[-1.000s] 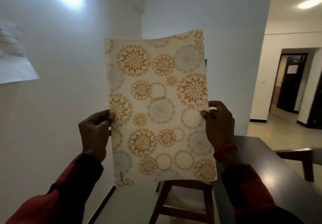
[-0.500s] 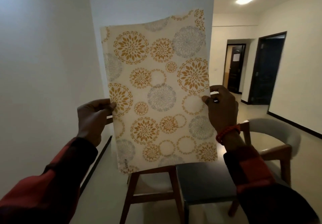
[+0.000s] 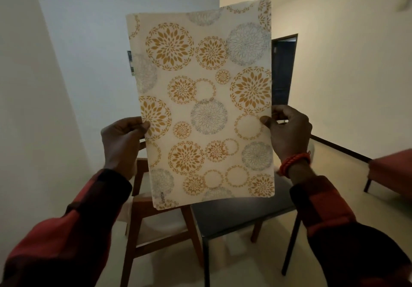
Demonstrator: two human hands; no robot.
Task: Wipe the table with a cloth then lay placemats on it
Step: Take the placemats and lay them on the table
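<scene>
Table [image 3: 240, 215] dark, below | hands: left [image 3: 121, 144], right [image 3: 288, 132] pinch upright placemat [image 3: 205, 108] | white walls

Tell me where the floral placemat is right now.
In the head view, the cream placemat with orange and grey flower circles is held upright at centre frame, pinched between the left hand and right hand, above the dark table and wooden chair.

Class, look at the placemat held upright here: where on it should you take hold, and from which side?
Grip the placemat on its two long side edges, about halfway up, coming in from either side as the left hand and right hand do. It is thin and floppy; its top corner already curls.
</scene>
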